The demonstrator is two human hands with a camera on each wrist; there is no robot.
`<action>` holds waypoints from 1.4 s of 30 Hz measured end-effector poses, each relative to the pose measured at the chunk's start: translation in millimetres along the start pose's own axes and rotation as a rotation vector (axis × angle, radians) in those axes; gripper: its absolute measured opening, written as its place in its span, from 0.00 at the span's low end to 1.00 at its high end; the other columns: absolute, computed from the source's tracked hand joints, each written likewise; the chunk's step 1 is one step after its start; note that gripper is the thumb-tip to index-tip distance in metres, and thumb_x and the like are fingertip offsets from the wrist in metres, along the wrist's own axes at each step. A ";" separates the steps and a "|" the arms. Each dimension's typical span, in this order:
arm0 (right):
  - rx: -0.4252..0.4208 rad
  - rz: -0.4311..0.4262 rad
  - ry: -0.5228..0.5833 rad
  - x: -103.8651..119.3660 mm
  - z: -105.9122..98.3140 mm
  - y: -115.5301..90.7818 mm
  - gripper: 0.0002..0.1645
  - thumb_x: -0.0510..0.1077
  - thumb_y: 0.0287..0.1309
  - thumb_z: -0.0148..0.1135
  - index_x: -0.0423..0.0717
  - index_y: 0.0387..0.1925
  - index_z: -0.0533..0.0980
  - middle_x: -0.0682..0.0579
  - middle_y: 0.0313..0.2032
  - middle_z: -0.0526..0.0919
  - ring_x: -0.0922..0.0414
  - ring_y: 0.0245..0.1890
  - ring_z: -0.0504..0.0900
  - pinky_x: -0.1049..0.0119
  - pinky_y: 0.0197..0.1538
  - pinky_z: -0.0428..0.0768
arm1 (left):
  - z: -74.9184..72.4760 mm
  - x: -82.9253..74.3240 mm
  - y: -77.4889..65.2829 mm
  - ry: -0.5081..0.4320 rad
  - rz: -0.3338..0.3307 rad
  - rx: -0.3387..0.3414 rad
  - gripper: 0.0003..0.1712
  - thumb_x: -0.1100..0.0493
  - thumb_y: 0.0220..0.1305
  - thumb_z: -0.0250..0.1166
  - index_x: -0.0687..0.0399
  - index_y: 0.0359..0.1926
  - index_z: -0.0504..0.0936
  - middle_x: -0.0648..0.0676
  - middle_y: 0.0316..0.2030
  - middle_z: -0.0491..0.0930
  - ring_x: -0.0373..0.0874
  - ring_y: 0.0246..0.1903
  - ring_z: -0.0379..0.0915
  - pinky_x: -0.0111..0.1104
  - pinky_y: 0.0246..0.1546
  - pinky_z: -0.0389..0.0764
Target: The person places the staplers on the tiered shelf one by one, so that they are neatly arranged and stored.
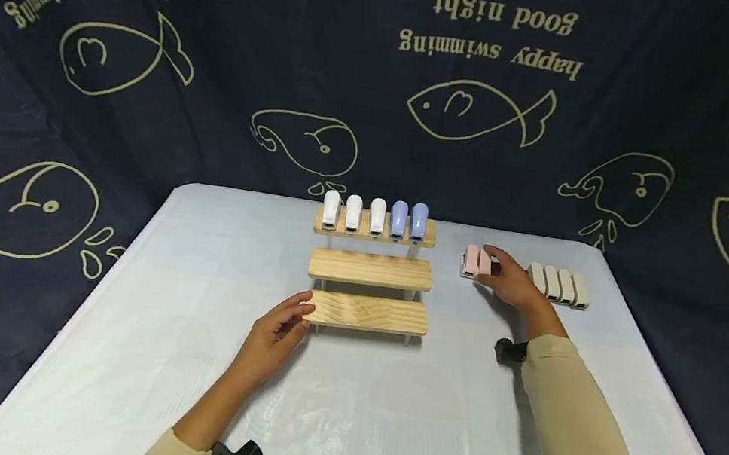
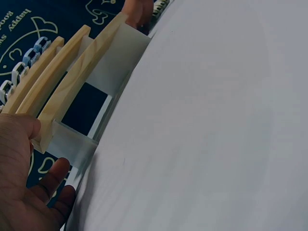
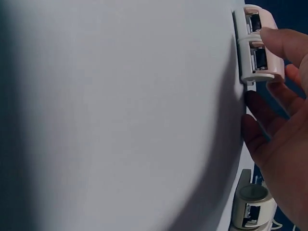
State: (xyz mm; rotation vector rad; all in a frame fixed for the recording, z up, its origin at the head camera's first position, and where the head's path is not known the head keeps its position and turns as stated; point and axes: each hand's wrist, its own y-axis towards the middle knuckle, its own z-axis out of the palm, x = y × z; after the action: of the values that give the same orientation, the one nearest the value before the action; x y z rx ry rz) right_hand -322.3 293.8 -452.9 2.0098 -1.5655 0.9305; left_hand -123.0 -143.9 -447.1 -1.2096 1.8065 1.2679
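Two pink mini staplers (image 1: pixel 472 260) with white bases stand side by side on the table at the right. My right hand (image 1: pixel 510 281) pinches the nearer-to-hand one, its thumb on the pink top (image 3: pixel 274 60) and its other fingers partly hidden behind. At the left end of the lowest wooden shelf (image 1: pixel 368 313), my left hand (image 1: pixel 272 334) rests with relaxed fingers; in the left wrist view its thumb lies at the shelf's end. On the top step of the three-step stand are three white mini staplers (image 1: pixel 353 212) and two blue ones (image 1: pixel 398 219).
A row of several cream mini staplers (image 1: pixel 558 285) stands to the right, beyond my right hand. The middle shelf (image 1: pixel 370 268) lies between the top and lowest steps. A dark patterned cloth (image 1: pixel 359 52) hangs behind the white table (image 1: pixel 369 410).
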 end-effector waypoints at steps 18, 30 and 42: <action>-0.036 0.003 0.029 -9.7 0.8 0.6 0.43 0.35 0.69 0.57 0.40 0.77 0.48 0.28 0.68 0.61 0.33 0.67 0.63 0.39 0.65 0.63 | 1.2 1.8 1.7 0.001 0.001 0.008 0.15 0.73 0.67 0.61 0.72 0.54 0.80 0.64 0.65 0.72 0.57 0.50 0.77 0.29 0.47 0.79; -0.070 -0.059 0.048 -9.7 3.1 -4.5 0.40 0.39 0.67 0.60 0.39 0.74 0.54 0.29 0.69 0.58 0.32 0.64 0.64 0.41 0.61 0.66 | 0.4 0.0 1.1 -0.005 -0.021 -0.004 0.15 0.73 0.67 0.61 0.71 0.53 0.80 0.64 0.64 0.72 0.57 0.49 0.77 0.27 0.46 0.78; -0.054 0.014 0.062 -6.7 3.5 -2.6 0.37 0.37 0.68 0.59 0.38 0.72 0.54 0.28 0.69 0.60 0.35 0.69 0.60 0.41 0.66 0.61 | -0.3 0.5 0.4 -0.007 -0.008 0.006 0.15 0.73 0.67 0.61 0.72 0.54 0.80 0.64 0.64 0.72 0.57 0.49 0.76 0.26 0.46 0.78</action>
State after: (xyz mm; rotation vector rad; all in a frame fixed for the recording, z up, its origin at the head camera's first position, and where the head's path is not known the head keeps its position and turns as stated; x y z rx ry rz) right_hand -319.9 296.5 -460.0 1.9173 -1.5563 0.9362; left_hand -123.6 -144.3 -447.2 -1.2070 1.7976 1.2601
